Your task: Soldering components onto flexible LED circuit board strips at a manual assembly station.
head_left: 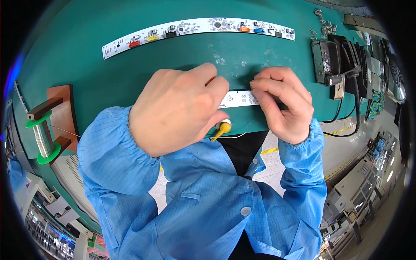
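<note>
Green mat passable between long white board, upper centre, and left hand and right hand. Gap between them, mid-frame, crossed by white strip; yellow piece just below. Wire spool obstructs left; black holder and cable, right.

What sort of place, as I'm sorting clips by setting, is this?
Probably an electronics assembly workshop. The signs are the long white circuit board set with small components, the green work surface beneath it, and, at the left, the reel of what looks like solder wire.
</note>
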Available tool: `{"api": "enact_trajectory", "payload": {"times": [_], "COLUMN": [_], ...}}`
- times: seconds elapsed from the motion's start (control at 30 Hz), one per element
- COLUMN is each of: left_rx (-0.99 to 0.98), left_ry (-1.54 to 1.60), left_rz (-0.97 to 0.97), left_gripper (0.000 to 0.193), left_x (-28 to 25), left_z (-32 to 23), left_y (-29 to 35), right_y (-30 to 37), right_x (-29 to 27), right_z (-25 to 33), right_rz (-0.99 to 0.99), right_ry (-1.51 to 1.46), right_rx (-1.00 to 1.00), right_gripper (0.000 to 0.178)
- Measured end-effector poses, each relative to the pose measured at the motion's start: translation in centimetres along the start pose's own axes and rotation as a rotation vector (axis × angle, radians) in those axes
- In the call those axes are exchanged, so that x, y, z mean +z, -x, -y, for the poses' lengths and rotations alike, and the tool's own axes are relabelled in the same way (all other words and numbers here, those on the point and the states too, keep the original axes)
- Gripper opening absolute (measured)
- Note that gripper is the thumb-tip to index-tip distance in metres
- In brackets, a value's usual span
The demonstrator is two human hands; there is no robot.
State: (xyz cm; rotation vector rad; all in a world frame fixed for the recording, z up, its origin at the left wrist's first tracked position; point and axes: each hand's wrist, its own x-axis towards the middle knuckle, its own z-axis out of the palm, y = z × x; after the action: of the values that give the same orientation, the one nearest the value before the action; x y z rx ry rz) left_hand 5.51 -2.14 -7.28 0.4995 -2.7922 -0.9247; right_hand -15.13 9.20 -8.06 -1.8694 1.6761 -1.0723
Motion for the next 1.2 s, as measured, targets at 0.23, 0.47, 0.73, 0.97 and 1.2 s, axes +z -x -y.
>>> {"api": "enact_trajectory", "payload": {"times": [0.23, 0.47, 0.73, 0.97, 1.2], "left_rx": [0.027, 0.029, 0.027, 0.013, 0.012], "left_ry": [0.098, 0.073, 0.073, 0.098, 0.088], "left_rz": [0.012, -0.011, 0.012, 0.011, 0.011], "left_gripper": [0.032, 0.031, 0.032, 0.033, 0.033], "left_x": [-0.1, 0.1, 0.2, 0.1, 0.1], "left_z": [0.4, 0.5, 0.6, 0.5, 0.7], "left_y": [0.0, 0.1, 0.1, 0.1, 0.2], "right_y": [-0.8, -1.7, -2.4, -2.7, -2.7], "right_x": [-0.9, -0.4, -0.7, -1.0, -0.8], "right_z": [1.2, 0.9, 1.0, 0.7, 0.5], "right_rz": [0.116, 0.2, 0.295, 0.324, 0.317], "right_ry": [-0.121, -0.098, -0.205, -0.281, -0.27], "right_rx": [-0.008, -0.035, 0.142, 0.18, 0.156], "right_gripper": [0.02, 0.015, 0.01, 0.01, 0.009]}}
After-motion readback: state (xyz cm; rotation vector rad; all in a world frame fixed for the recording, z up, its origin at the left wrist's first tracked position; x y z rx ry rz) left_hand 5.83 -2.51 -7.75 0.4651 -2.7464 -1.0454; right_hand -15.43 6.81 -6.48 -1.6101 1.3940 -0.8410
